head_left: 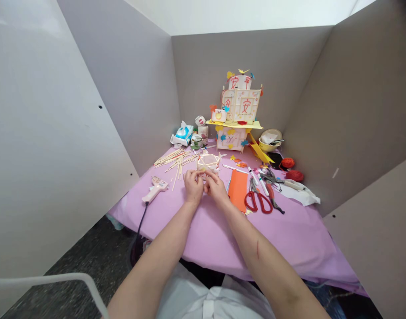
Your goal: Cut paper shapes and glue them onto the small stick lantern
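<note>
I make out one small openwork frame (pixel 208 160) of thin, pale sticks, standing on the surface (pixel 209 237) with its top facing up. The upper sticks join end to end in a many-sided ring, open in the middle, and pale, whitish sides show beneath it. I place it well toward the surface's far edge, somewhat closer to the left edge than the right. Its near side is partly covered from where I watch; a small yellow patch (pixel 203 169) shows there, and I can't tell if it is attached or loose.
</note>
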Motion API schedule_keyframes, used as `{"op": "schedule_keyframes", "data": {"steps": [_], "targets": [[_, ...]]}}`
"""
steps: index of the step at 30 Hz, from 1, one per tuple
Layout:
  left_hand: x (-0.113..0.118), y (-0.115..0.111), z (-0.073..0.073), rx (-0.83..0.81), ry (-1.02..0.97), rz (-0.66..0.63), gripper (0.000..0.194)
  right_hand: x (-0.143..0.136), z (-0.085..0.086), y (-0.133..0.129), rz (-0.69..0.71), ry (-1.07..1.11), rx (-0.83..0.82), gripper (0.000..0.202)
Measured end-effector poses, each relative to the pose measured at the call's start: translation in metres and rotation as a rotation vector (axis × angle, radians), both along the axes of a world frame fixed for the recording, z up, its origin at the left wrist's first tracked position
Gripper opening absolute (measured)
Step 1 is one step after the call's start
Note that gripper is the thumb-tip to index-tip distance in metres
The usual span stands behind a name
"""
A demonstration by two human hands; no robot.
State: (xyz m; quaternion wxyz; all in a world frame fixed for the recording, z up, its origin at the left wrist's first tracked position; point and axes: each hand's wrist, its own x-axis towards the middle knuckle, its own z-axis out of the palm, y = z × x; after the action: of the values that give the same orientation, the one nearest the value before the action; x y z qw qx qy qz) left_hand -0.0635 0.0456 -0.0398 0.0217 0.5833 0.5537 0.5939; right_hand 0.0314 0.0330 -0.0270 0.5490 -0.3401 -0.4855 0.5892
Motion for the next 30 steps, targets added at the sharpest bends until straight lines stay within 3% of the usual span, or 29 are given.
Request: {"op": "schedule_keyframes", "data": {"steps": [8,12,16,23,30], "targets": [[-0.004,0.006,-0.007,-0.072,-0.1,0.05,0.018,0.004,-0.004,-0.003,-0.174,-0.118,0.03,0.02],[-0.006,0.01,-0.011,-0.111,-0.168,0.104,0.03,0.011,-0.009,-0.001,-0.413,-0.16,0.066,0.012],[-0.005,0.012,-0.015,-0.179,-0.177,0.066,0.034,0.018,-0.018,0.007,-0.616,-0.248,0.079,0.019],[-0.005,0.01,-0.013,-0.245,-0.123,-0.028,0.025,0.016,-0.03,0.015,-0.511,-0.406,0.183,0.042],[-0.009,0.013,-0.013,-0.242,-0.175,-0.072,0.026,0.012,-0.024,0.0,-0.502,-0.542,0.301,0.046]]}}
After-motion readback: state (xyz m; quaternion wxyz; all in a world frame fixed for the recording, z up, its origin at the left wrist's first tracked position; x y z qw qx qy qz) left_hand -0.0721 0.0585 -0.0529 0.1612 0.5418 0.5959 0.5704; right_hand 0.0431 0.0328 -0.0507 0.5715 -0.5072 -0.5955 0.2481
